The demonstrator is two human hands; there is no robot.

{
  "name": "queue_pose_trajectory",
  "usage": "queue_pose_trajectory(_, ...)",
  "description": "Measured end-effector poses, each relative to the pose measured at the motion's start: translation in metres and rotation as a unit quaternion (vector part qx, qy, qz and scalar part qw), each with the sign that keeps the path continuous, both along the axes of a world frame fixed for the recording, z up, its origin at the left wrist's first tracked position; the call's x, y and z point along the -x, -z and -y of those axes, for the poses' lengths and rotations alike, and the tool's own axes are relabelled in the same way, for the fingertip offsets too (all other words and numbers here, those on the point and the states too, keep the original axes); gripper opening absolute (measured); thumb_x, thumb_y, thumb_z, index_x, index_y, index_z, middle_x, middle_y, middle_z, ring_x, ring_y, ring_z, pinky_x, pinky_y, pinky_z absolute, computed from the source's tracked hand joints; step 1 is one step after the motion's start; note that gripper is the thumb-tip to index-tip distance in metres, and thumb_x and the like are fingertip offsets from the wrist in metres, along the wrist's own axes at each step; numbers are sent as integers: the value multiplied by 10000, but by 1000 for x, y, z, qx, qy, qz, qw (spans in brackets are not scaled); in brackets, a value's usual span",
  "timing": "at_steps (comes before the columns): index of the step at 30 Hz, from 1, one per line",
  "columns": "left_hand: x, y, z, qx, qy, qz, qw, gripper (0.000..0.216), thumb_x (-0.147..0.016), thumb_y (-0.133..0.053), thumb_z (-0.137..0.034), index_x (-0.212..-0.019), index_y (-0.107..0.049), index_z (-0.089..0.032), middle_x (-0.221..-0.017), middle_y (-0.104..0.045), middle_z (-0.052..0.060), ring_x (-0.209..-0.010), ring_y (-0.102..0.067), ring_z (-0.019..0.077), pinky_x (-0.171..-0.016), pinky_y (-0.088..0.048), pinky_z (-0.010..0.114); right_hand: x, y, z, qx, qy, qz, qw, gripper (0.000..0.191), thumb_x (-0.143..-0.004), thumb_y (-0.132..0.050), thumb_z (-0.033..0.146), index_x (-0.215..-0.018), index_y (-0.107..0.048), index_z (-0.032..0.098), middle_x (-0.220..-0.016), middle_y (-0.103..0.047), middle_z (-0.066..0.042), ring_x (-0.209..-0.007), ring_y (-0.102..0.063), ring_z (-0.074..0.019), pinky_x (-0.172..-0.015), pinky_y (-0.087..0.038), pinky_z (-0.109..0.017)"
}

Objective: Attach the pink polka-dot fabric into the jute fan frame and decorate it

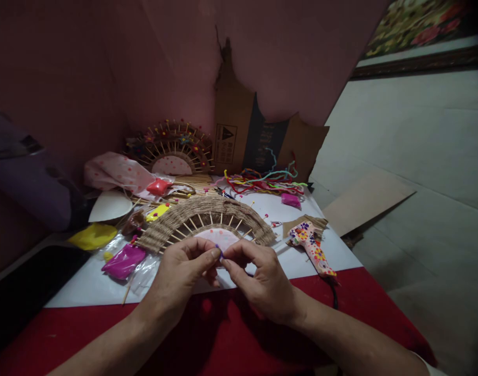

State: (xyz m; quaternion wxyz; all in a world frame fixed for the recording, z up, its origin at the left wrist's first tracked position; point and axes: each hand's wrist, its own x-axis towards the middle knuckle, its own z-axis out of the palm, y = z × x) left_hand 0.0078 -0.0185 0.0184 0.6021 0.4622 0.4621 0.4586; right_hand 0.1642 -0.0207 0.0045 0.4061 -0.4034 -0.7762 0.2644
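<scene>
Between my two hands is a small purple piece (219, 251), too small and covered to tell its material. My left hand (190, 261) pinches it between thumb and forefinger. From the other side, the fingertips of my right hand (258, 269) close on the same piece. Just beyond them lies a woven twine fan frame (200, 206), a half ring on thin sticks with a pale dotted half-round base (219, 237). Small coloured balls tip some sticks along its outer edge.
A finished-looking flowered fan (172, 149) leans at the back beside torn cardboard (235, 120). Colourful strands (262, 180) lie before it. To the right rests a flower-patterned glue gun (311, 245); packets of magenta (123, 261) and yellow clay-like material (93, 236) sit left.
</scene>
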Motion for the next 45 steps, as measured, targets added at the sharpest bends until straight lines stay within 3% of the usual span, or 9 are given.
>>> queue_pose_trajectory(14, 2, 0, 1, -18, 30, -28, 999, 208, -709, -654, -278, -572, -583, -139, -526, -528, -28, -473, -460, 80, -486, -378, 192, -9, 0, -8, -137, -46, 95, 985, 176, -810, -410, 58, -811, -527, 191, -772, -551, -43, -736, -503, -165, -655, -401, -293)
queue_pose_trajectory(18, 3, -2, 1, -11, 33, -19, 999, 233, -742, -637, -283, -569, -571, -142, -543, -540, -19, -504, -470, 84, -500, -376, 187, -12, -4, -9, -230, 54, 106, 966, 102, -826, -502, 123, -822, -573, 196, -934, -554, -74, -878, -502, -199, -761, -386, -357)
queue_pose_trajectory(21, 6, 2, -1, -11, 13, 18, 1000, 215, -769, -622, -302, -621, -575, -153, -545, -548, -22, -513, -482, 87, -522, -391, 195, -12, -3, -6, -266, 114, 107, 951, 47, -823, -567, 183, -779, -576, 197, -835, -581, -60, -797, -520, -193, -733, -373, -357)
queue_pose_trajectory(24, 7, 6, -3, -21, -12, 50, 998, 165, -762, -636, -298, -684, -587, -161, -584, -564, -29, -513, -487, 83, -543, -409, 206, -9, 0, -1, -210, 55, 112, 970, 79, -850, -536, 190, -792, -590, 192, -708, -615, -35, -661, -541, -161, -656, -372, -323)
queue_pose_trajectory(28, 3, 1, 1, -42, -14, 7, 999, 188, -753, -639, -276, -630, -576, -149, -552, -550, -31, -519, -471, 77, -537, -394, 189, -1, 4, 1, -27, 34, -10, 999, 167, -893, -472, 247, -824, -605, 173, -718, -629, -38, -614, -552, -133, -598, -406, -277)
queue_pose_trajectory(32, 0, -4, 4, -48, 11, -19, 999, 210, -750, -624, -279, -600, -570, -142, -567, -570, -18, -530, -470, 83, -523, -382, 189, 3, 6, -5, 174, 18, -166, 970, 247, -863, -511, 372, -735, -568, 168, -636, -594, -8, -502, -515, -100, -491, -404, -236)
queue_pose_trajectory(35, 0, -4, 4, -49, 39, -21, 998, 211, -748, -612, -290, -605, -575, -139, -597, -588, -2, -543, -476, 92, -522, -387, 201, 4, 7, -9, 244, -7, -226, 943, 247, -829, -551, 381, -718, -534, 162, -647, -602, -10, -473, -501, -88, -460, -401, -224)
queue_pose_trajectory(38, 1, -2, 3, -53, 36, -39, 997, 207, -738, -613, -292, -611, -583, -131, -595, -572, -2, -527, -462, 89, -502, -383, 203, 4, 6, -9, 220, -4, -185, 958, 213, -854, -507, 332, -718, -509, 168, -639, -573, 3, -488, -475, -83, -479, -385, -221)
queue_pose_trajectory(45, -1, 8, 1, -67, 29, -79, 994, 175, -700, -627, -284, -627, -581, -132, -552, -516, -28, -468, -444, 84, -452, -373, 210, 0, 1, -4, -1, -16, 100, 995, 197, -851, -413, 101, -669, -422, 177, -616, -456, 18, -557, -418, -101, -535, -303, -242)
